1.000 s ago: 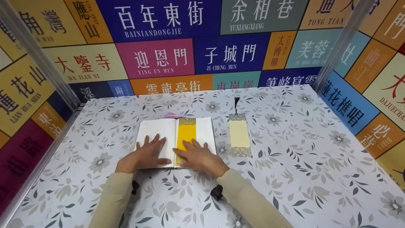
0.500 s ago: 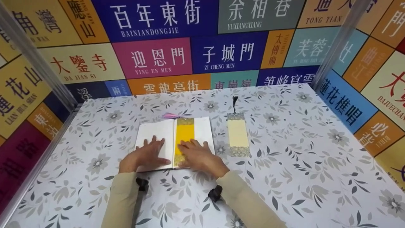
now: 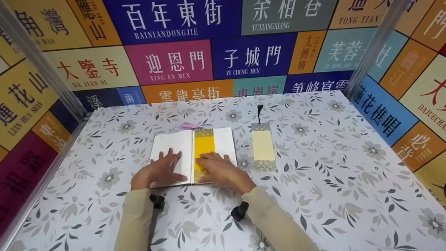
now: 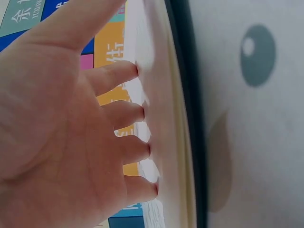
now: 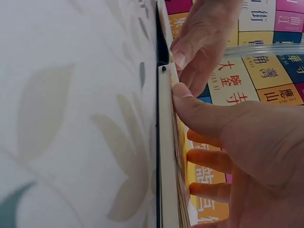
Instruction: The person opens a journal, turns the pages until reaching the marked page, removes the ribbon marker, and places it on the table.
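An open book with blank-looking white pages lies on the table. Along the inner side of its right page, by the fold, is a yellow bookmark with patterned ends; a pink tassel sticks out past the book's top edge. My left hand rests on the left page with fingers spread, its fingertips touching the paper in the left wrist view. My right hand presses on the right page and covers the bookmark's lower part. Its thumb is near the book's bottom edge in the right wrist view.
To the right of the book lies a cream bookmark with patterned ends and a black tassel. A floral cloth covers the table. Colourful panels with lettering stand behind and at both sides.
My right hand has shifted slightly on the right page and its fingers have drawn closer together over the bookmark. The left hand stays on the left page, its wrist slightly further right.
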`<action>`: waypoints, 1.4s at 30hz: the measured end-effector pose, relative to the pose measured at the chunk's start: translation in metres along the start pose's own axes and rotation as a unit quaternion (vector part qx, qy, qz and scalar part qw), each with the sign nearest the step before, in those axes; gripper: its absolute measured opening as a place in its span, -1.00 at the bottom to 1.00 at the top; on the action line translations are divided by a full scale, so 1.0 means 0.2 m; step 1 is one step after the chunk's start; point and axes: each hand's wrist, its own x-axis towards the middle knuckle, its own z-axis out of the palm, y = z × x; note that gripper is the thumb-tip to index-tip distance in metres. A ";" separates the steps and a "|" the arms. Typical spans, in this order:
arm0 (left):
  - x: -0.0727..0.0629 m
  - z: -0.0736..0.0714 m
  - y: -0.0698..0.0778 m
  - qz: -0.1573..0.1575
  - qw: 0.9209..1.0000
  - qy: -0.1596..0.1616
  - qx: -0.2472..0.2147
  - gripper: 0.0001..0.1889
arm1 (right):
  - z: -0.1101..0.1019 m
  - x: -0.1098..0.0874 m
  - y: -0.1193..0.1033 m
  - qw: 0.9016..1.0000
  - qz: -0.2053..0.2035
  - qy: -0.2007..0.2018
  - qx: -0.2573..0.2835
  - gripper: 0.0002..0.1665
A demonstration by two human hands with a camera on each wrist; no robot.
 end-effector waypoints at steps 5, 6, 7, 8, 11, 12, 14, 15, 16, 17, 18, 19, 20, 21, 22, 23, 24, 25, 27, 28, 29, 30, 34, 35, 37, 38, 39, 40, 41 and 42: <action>0.00 0.01 0.01 0.000 1.000 -0.001 -0.005 0.07 | -0.01 0.03 0.00 0.989 0.053 0.104 0.090 -0.25; 0.00 0.01 0.01 -0.002 1.000 -0.001 -0.007 0.08 | 0.00 0.04 0.01 0.983 0.071 0.124 0.114 -0.27; 0.00 0.01 0.01 -0.003 1.000 -0.001 -0.008 0.08 | 0.00 0.05 0.01 0.976 0.090 0.141 0.141 -0.29; 0.00 0.01 0.01 -0.004 1.000 -0.001 -0.011 0.09 | 0.00 0.05 0.01 0.968 0.108 0.154 0.164 -0.31; 0.00 0.01 0.00 -0.005 1.000 -0.001 -0.015 0.09 | 0.02 0.07 0.02 0.950 0.155 0.170 0.211 -0.30; 0.00 0.01 0.00 -0.006 1.000 -0.001 -0.017 0.09 | 0.03 0.07 0.02 0.948 0.166 0.171 0.212 -0.28; 0.00 0.00 0.00 -0.002 1.000 0.000 -0.017 0.09 | 0.04 0.07 0.03 0.945 0.183 0.176 0.205 -0.21; 0.01 0.00 0.00 0.000 1.000 0.002 -0.014 0.08 | 0.05 0.07 0.02 0.946 0.189 0.178 0.196 -0.17; 0.01 0.00 0.00 0.001 1.000 0.003 -0.011 0.08 | 0.05 0.07 0.02 0.947 0.192 0.180 0.183 -0.13; 0.01 0.00 0.00 0.004 1.000 0.004 -0.009 0.07 | 0.06 0.07 0.02 0.950 0.192 0.182 0.166 -0.10; 0.01 0.00 0.00 0.005 1.000 0.006 -0.006 0.07 | 0.06 0.07 0.02 0.953 0.193 0.182 0.150 -0.07; 0.01 0.00 0.00 0.008 1.000 0.008 -0.003 0.06 | 0.06 0.06 0.02 0.956 0.193 0.180 0.132 -0.04; 0.01 0.00 0.00 0.009 1.000 0.010 0.000 0.05 | 0.06 0.06 0.01 0.958 0.192 0.177 0.119 -0.03; 0.01 0.00 0.00 0.008 1.000 0.010 0.001 0.05 | 0.06 0.06 0.01 0.960 0.192 0.173 0.107 -0.03; 0.01 0.00 0.00 0.006 1.000 0.010 0.000 0.05 | 0.06 0.05 0.01 0.962 0.192 0.168 0.100 -0.04; 0.01 0.00 0.00 0.004 1.000 0.010 0.000 0.05 | 0.05 0.05 0.00 0.963 0.194 0.163 0.096 -0.04; 0.01 0.00 0.00 0.000 1.000 0.009 0.000 0.05 | 0.04 0.05 0.00 0.963 0.198 0.156 0.095 -0.04; 0.01 0.01 0.00 -0.001 1.000 0.008 0.001 0.05 | 0.04 0.04 -0.01 0.963 0.201 0.150 0.094 -0.04; 0.01 0.01 0.01 -0.004 1.000 0.006 0.001 0.06 | 0.03 0.03 -0.01 0.963 0.209 0.137 0.099 -0.02; 0.01 0.01 0.01 -0.006 1.000 0.005 0.002 0.06 | 0.02 0.03 -0.01 0.962 0.214 0.131 0.103 0.01; 0.01 0.01 0.01 -0.007 1.000 0.005 0.003 0.06 | 0.02 0.02 -0.01 0.962 0.218 0.126 0.108 0.04; 0.01 0.01 0.01 -0.008 1.000 0.004 0.005 0.06 | 0.02 0.02 -0.01 0.961 0.220 0.122 0.113 0.06; 0.01 0.01 0.01 -0.009 1.000 0.003 0.026 0.06 | 0.01 0.02 0.00 0.958 0.224 0.108 0.141 0.09; 0.02 0.01 0.01 -0.009 0.999 0.003 0.033 0.06 | 0.01 0.02 0.00 0.958 0.224 0.106 0.147 0.07; 0.02 0.01 0.01 -0.009 0.999 0.002 0.041 0.05 | 0.00 0.02 0.00 0.957 0.222 0.105 0.152 -0.01; 0.02 0.01 0.01 -0.010 0.999 0.001 0.040 0.05 | 0.00 0.02 0.01 0.957 0.220 0.108 0.155 -0.08; 0.02 0.01 0.01 -0.012 0.999 0.001 0.037 0.05 | -0.01 0.02 0.01 0.957 0.217 0.110 0.159 -0.15; 0.01 0.01 0.01 -0.012 0.999 0.000 0.032 0.05 | -0.01 0.02 0.01 0.957 0.215 0.113 0.161 -0.22; 0.01 0.01 0.01 -0.012 0.999 -0.001 0.030 0.05 | -0.01 0.02 0.00 0.956 0.211 0.117 0.164 -0.29; 0.01 0.01 0.01 -0.012 1.000 -0.002 0.027 0.05 | -0.02 0.02 0.00 0.956 0.208 0.120 0.167 -0.36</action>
